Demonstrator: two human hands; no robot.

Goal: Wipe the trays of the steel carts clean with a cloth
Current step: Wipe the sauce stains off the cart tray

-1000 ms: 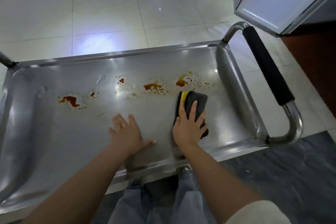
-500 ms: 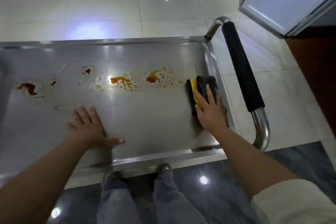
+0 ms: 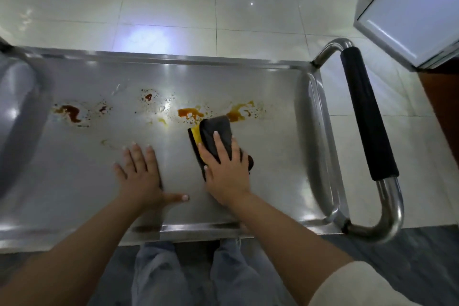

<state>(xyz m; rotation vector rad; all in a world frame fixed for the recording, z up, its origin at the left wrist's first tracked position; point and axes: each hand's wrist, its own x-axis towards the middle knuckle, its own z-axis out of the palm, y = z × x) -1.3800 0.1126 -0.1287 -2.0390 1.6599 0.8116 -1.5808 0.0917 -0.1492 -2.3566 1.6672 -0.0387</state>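
The steel cart's top tray fills the middle of the head view. A line of brown and orange sauce stains runs across it, with a dark red blot at the left. My right hand presses flat on a folded grey and yellow cloth, whose front edge touches the orange stains. My left hand lies flat on the tray with fingers spread, just left of the cloth, holding nothing.
The cart's steel handle with a black foam grip stands along the tray's right side. A white cabinet corner juts in at the upper right. Pale floor tiles lie beyond the tray, dark tiles and my legs below it.
My right hand has slid the cloth from the tray's right wall back left, to under the orange stains. My left hand stays flat on the tray.
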